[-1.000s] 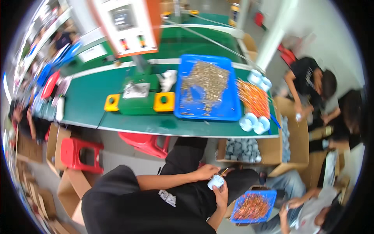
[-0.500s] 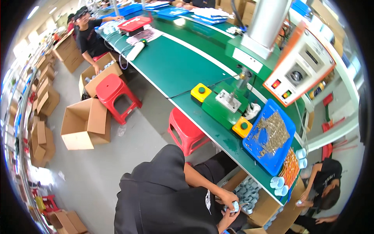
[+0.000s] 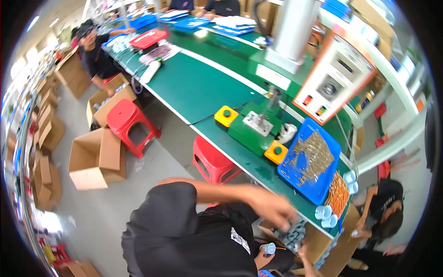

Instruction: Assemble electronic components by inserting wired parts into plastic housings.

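My left hand [image 3: 276,211] reaches out past the table edge, above a carton [image 3: 318,244] of grey-blue cup-shaped parts [image 3: 294,236]. It is smeared by motion, but its fingers look spread, with nothing seen in them. Low over my lap, my right hand [image 3: 263,259] is closed around a light blue plastic cup [image 3: 267,249]. A thin orange stick or wire juts from beside this cup. Next to the carton, another bare hand [image 3: 302,251] comes up from the lower edge, apparently a co-worker's; its owner is hidden.
On the green table [image 3: 184,78] are a blue tray [image 3: 297,177] of small brass-coloured pieces, orange sticks [image 3: 338,196], light blue cups [image 3: 323,212] and a press [image 3: 258,122] with yellow button boxes. Red stools [image 3: 214,161] and open cartons [image 3: 97,157] stand left. Co-workers sit around.
My left hand has left the cup and swung out over the carton; my right hand keeps the cup. The other hand has appeared by the carton. The whole view has shifted slightly.
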Demonstrator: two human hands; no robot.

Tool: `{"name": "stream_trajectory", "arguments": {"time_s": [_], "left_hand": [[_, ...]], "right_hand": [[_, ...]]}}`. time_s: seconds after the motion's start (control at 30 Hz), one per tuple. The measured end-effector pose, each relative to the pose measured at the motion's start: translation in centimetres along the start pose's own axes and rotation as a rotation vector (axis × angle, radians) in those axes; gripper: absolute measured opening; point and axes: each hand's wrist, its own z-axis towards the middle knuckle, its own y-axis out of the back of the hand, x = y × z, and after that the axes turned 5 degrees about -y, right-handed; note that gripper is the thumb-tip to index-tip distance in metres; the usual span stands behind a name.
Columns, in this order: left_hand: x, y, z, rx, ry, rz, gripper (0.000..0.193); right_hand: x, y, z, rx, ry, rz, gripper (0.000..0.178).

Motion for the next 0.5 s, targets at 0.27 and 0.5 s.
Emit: {"name": "stream_trajectory", "arguments": {"time_s": [0.27,0.5], "left_hand": [[-17.8,0.4,-7.8,-0.613,-0.828,0.666,0.055],[-14.8,7.3,-2.0,-0.504,-1.047,0.386,0.053]], "right_hand": [[3.6,0.5,-2.3,-0.112,-0.218,0.178,0.041],[5.5,-1.9,-1.9,-0.156,-0.212,-0.07,0.04]]}}
